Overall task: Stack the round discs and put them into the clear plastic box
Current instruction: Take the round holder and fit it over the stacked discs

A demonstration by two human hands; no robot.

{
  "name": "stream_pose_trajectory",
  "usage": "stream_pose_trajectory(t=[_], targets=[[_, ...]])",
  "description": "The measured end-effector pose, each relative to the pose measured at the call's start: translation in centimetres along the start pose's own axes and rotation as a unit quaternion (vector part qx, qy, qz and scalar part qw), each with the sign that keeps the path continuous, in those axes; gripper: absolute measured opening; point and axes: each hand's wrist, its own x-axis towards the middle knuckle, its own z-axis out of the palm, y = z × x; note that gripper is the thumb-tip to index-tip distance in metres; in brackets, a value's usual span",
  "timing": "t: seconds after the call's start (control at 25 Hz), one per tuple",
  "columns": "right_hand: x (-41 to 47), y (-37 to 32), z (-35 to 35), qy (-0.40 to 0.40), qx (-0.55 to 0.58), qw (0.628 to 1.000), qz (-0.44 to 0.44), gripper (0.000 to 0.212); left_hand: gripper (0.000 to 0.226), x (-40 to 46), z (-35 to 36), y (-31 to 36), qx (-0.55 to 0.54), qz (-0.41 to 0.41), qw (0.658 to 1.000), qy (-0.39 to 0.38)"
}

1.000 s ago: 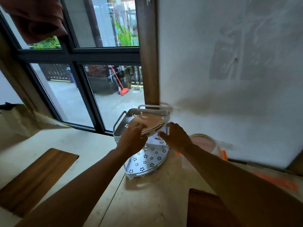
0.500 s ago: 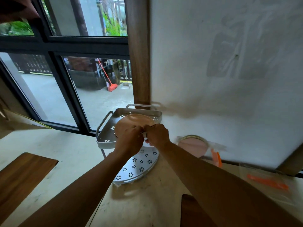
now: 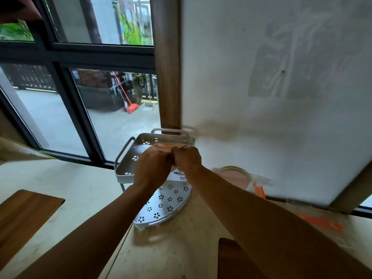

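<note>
Pinkish round discs [image 3: 164, 147] lie on the upper tier of a white two-tier corner rack [image 3: 128, 166]. My left hand [image 3: 152, 168] and my right hand [image 3: 187, 161] meet over the near edge of the discs, fingers closed on them; the hands hide most of the stack. To the right, against the wall, stands the clear plastic box [image 3: 254, 179] with an orange clip, and another pink round disc [image 3: 234, 177] shows through it.
The rack's lower tier [image 3: 163, 206] has flower-shaped holes. Wooden boards lie at the left [image 3: 22, 216] and bottom centre [image 3: 233, 260] of the pale counter. A clear bag with an orange strip [image 3: 320, 223] lies at the right. Window behind, white wall to the right.
My right hand moved left to join my left hand at the discs' near edge. The view shifted, so the rack sits more central.
</note>
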Motion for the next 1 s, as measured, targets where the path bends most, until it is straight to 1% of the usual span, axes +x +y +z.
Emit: stream_pose_trajectory(t=[0.08, 0.2, 0.36, 0.44, 0.48, 0.56, 0.64, 0.72, 0.8, 0.84, 0.92, 0.96, 1.0], targets=[[-0.6, -1.1, -0.4, 0.004, 0.016, 1.0, -0.012, 0.022, 0.016, 0.0, -0.9, 0.6, 0.02, -0.023, 0.999, 0.01], [-1.7, -2.7, -1.2, 0.01, 0.049, 0.999, -0.02, 0.022, 0.022, 0.3, -2.7, 2.4, 0.023, -0.04, 0.999, 0.014], [-3.7, -4.2, -3.5, 0.066, -0.002, 0.996, -0.052, 0.032, 0.021, 0.4, -4.4, 5.7, -0.029, -0.064, 0.997, 0.021], [-4.8, -4.0, -5.1, 0.098, 0.002, 0.994, -0.051, 0.031, 0.017, 0.0, -4.4, 8.0, -0.069, -0.079, 0.994, 0.028], [-5.4, -3.8, -6.2, 0.118, 0.017, 0.992, -0.045, 0.029, 0.016, -0.2, -4.3, 9.3, -0.087, -0.076, 0.993, 0.031], [-6.5, -3.5, -8.5, 0.154, 0.059, 0.985, -0.041, 0.023, 0.015, -0.7, -4.2, 11.8, -0.123, -0.041, 0.991, 0.032], [-7.6, -3.1, -11.2, 0.183, 0.075, 0.978, -0.066, 0.019, 0.016, -1.0, -4.0, 13.8, -0.177, -0.014, 0.983, 0.042], [-8.2, -2.3, -13.8, 0.182, 0.017, 0.975, -0.122, 0.021, 0.019, -0.7, -3.8, 14.9, -0.258, -0.046, 0.963, 0.053], [-8.9, -1.3, -16.4, 0.145, -0.063, 0.97, -0.183, 0.022, 0.031, -0.5, -3.3, 15.6, -0.309, -0.092, 0.946, 0.043], [-9.2, -0.9, -17.7, 0.125, -0.096, 0.965, -0.208, 0.02, 0.033, -0.5, -3.0, 15.9, -0.304, -0.103, 0.947, 0.029], [-10.1, -0.1, -19.9, 0.095, -0.161, 0.95, -0.25, 0.014, 0.026, -0.5, -2.0, 16.6, -0.242, -0.097, 0.965, -0.01], [-10.5, 0.1, -20.9, 0.082, -0.185, 0.943, -0.265, 0.013, 0.026, -0.6, -1.5, 16.9, -0.212, -0.101, 0.972, -0.032], [-10.8, 0.4, -21.7, 0.068, -0.197, 0.939, -0.272, 0.013, 0.035, -0.7, -1.2, 17.2, -0.196, -0.12, 0.972, -0.057]])
